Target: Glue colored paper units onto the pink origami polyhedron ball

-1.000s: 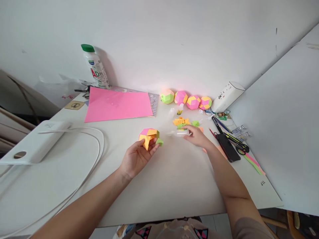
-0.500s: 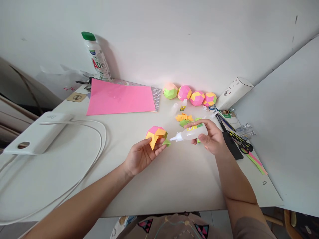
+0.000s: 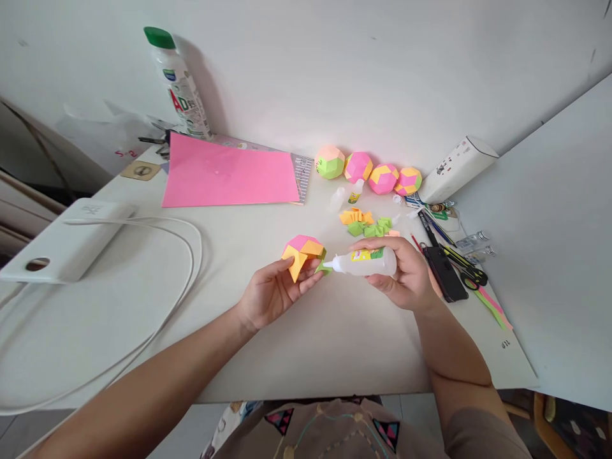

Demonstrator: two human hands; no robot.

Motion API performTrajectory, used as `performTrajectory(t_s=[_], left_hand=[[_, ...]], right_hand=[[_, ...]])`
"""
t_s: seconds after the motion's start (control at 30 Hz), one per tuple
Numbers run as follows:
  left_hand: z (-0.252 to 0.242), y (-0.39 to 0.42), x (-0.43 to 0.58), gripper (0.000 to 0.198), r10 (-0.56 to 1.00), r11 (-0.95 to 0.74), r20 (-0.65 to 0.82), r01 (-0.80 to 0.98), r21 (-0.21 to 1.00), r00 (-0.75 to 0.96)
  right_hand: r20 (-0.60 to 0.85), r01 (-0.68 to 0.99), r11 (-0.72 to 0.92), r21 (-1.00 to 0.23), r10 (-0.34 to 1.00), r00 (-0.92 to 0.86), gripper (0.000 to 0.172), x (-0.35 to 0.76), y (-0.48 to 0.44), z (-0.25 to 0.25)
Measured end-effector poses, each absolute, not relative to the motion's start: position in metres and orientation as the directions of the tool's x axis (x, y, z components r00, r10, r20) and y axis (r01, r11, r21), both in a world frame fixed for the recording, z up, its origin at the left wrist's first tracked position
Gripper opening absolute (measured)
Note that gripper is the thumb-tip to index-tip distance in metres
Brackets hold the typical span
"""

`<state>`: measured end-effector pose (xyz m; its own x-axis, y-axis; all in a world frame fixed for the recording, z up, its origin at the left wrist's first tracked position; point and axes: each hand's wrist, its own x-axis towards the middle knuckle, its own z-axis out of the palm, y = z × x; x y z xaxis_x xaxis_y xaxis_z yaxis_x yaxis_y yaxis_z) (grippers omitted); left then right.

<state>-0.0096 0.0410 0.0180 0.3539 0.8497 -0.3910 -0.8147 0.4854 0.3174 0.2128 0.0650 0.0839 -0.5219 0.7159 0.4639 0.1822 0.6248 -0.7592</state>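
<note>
My left hand (image 3: 272,290) is closed on a partly built paper ball (image 3: 303,245) of pink, orange and green pieces, its open side facing right. An orange flap hangs under my thumb and a green flap (image 3: 325,266) sticks out by my fingertips. In my right hand (image 3: 406,277) lies a clear glue bottle (image 3: 368,262) with a yellow and green label, held sideways. Its white nozzle points left and meets the green flap, or nearly so; exact contact I cannot tell. Beyond the bottle are folded orange pieces (image 3: 356,217) and folded green pieces (image 3: 377,228).
Several finished paper balls (image 3: 358,167) line the wall, with a small glue bottle (image 3: 356,191) before them. Pink paper (image 3: 229,172) and a tall bottle (image 3: 179,89) stand at back left. At right are a white box (image 3: 459,169), a phone (image 3: 445,274) and scissors (image 3: 471,275). A white cable (image 3: 191,255) loops left.
The glue bottle has tipped to nearly level, and its nozzle has come to the green flap. My left hand still holds the paper ball. The whole view has shifted slightly.
</note>
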Motion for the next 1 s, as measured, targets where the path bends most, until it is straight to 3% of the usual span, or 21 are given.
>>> performTrajectory(t_s=[0.27,1.0], left_hand=[[0.0164,0.0410,-0.0103,0.029,0.851,0.486,-0.380,-0.819,0.304,0.363],[0.0178,0.0412,-0.0108,0.033,0.849,0.492,-0.381,-0.812,0.315,0.366]], right_hand=[[0.416,0.207,0.578,-0.789,0.752,-0.511,0.035,0.2142,0.0626,0.0867],[0.467,0.172,0.583,-0.794,0.767,-0.440,0.036,0.2098,0.0612,0.0797]])
